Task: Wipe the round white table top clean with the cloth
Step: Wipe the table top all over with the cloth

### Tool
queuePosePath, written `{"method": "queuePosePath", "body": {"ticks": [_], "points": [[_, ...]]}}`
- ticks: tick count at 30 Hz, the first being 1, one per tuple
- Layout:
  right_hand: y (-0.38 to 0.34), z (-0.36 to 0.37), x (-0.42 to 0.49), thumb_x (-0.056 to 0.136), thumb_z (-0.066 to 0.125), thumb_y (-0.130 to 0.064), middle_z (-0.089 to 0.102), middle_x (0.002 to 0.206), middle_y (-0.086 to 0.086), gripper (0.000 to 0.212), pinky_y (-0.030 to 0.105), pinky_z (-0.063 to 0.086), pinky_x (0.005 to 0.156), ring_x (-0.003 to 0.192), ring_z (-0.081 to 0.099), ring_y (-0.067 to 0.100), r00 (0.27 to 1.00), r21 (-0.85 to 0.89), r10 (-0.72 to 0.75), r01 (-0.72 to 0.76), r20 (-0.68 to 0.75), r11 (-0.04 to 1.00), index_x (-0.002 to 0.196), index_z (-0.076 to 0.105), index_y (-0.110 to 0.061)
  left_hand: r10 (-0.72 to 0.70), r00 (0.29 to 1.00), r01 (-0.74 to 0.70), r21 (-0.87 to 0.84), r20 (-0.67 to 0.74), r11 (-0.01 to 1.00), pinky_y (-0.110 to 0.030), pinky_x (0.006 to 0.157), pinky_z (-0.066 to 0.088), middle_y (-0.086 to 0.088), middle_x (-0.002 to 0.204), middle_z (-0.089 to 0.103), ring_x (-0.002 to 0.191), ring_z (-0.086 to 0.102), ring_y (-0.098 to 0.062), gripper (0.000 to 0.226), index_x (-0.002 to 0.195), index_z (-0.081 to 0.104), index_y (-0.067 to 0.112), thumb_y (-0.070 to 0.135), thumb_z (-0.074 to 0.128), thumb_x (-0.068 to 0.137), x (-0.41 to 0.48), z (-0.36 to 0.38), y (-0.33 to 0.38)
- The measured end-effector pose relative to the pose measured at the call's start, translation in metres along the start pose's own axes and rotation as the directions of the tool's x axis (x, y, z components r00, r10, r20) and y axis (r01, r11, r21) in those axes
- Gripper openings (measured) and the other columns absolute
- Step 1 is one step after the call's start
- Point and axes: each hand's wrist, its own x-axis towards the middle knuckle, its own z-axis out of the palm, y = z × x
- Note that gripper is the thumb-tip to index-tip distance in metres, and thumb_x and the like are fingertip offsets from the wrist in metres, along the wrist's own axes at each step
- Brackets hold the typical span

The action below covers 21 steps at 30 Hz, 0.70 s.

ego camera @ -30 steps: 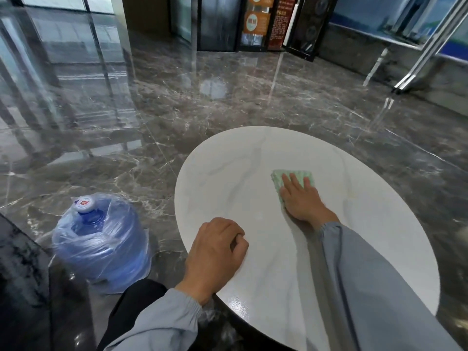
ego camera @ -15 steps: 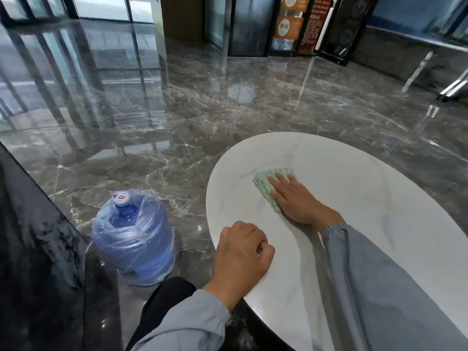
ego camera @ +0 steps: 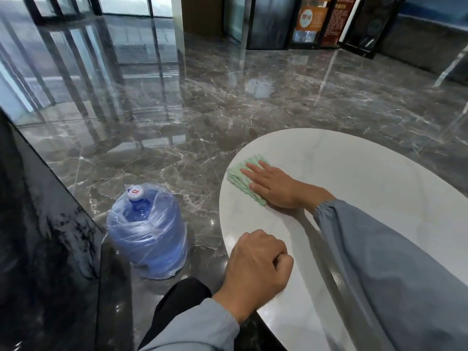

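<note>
The round white table top [ego camera: 367, 178] with faint grey veins fills the right half of the head view. A folded light green cloth [ego camera: 239, 179] lies near the table's left edge. My right hand [ego camera: 274, 184] presses flat on the cloth with straight fingers pointing left. My left hand [ego camera: 255, 271] rests as a closed fist on the near left rim of the table and holds nothing.
A blue water jug [ego camera: 147, 231] wrapped in clear plastic stands on the glossy dark marble floor left of the table. A dark panel [ego camera: 43, 224] rises at the far left. Display stands [ego camera: 329, 21] line the back wall.
My right hand has slid the cloth leftward across the table to its left edge. The left fist has stayed on the rim. The view has turned left.
</note>
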Motion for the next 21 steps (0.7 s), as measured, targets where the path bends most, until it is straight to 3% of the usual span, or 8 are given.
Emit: {"method": "queuePosePath", "body": {"ticks": [2, 6, 8, 11, 16, 21], "points": [[-0.008, 0.002, 0.007, 0.111, 0.015, -0.05, -0.011, 0.172, -0.011, 0.056, 0.05, -0.001, 0.127, 0.158, -0.017, 0.022, 1.0, -0.04, 0.005, -0.005, 0.005, 0.999, 0.164, -0.002, -0.04, 0.004, 1.0, -0.004, -0.004, -0.01, 1.0, -0.035, 0.068, 0.044, 0.007, 0.062, 0.052, 0.065, 0.046, -0.014, 0.021, 0.063, 0.056, 0.017, 0.016, 0.057, 0.084, -0.001, 0.0, -0.001], [-0.037, 0.016, -0.027, 0.111, 0.017, -0.051, -0.014, 0.171, -0.018, 0.055, 0.032, -0.015, 0.122, 0.154, -0.028, 0.015, 0.957, -0.072, -0.287, 0.289, 0.044, 0.955, 0.162, -0.002, -0.046, 0.024, 0.998, -0.025, -0.011, -0.056, 1.0, -0.031, 0.068, 0.043, 0.009, 0.062, 0.051, 0.065, 0.047, -0.014, 0.019, 0.062, 0.055, 0.017, 0.015, 0.059, 0.08, -0.001, 0.001, 0.001], [-0.042, 0.019, -0.035, 0.111, 0.02, -0.052, -0.013, 0.17, -0.02, 0.055, 0.028, -0.017, 0.121, 0.154, -0.028, 0.011, 0.94, -0.046, -0.338, 0.34, 0.057, 0.939, 0.162, -0.002, -0.048, 0.038, 0.997, -0.039, -0.006, -0.069, 0.999, -0.03, 0.068, 0.043, 0.009, 0.063, 0.051, 0.066, 0.047, -0.014, 0.017, 0.063, 0.055, 0.018, 0.014, 0.06, 0.079, -0.002, 0.002, 0.001], [-0.034, 0.011, -0.014, 0.111, 0.022, -0.051, -0.008, 0.172, -0.014, 0.057, 0.033, -0.01, 0.125, 0.157, -0.02, 0.014, 0.961, -0.044, -0.274, 0.275, 0.03, 0.96, 0.164, 0.002, -0.042, 0.03, 0.999, -0.029, 0.011, -0.041, 1.0, -0.033, 0.067, 0.044, 0.008, 0.063, 0.051, 0.067, 0.048, -0.015, 0.017, 0.064, 0.054, 0.018, 0.015, 0.059, 0.079, -0.003, 0.002, 0.0], [-0.02, 0.0, 0.028, 0.111, 0.017, -0.05, -0.008, 0.173, -0.007, 0.058, 0.046, -0.001, 0.127, 0.159, -0.014, 0.024, 0.997, -0.015, 0.071, -0.072, -0.044, 0.997, 0.165, 0.001, -0.037, -0.006, 1.0, 0.005, 0.023, 0.029, 1.0, -0.038, 0.071, 0.046, 0.009, 0.065, 0.052, 0.069, 0.048, -0.015, 0.018, 0.066, 0.057, 0.019, 0.017, 0.057, 0.084, 0.0, 0.002, 0.0], [-0.032, 0.011, -0.007, 0.111, 0.015, -0.052, -0.015, 0.172, -0.009, 0.058, 0.047, -0.005, 0.127, 0.157, -0.02, 0.024, 0.999, 0.009, 0.046, -0.046, -0.015, 0.999, 0.164, -0.003, -0.039, -0.016, 0.999, 0.015, 0.023, 0.048, 1.0, -0.038, 0.069, 0.045, 0.007, 0.071, 0.05, 0.072, 0.045, -0.016, 0.014, 0.074, 0.056, 0.018, 0.018, 0.057, 0.087, 0.002, -0.001, 0.0]]}}
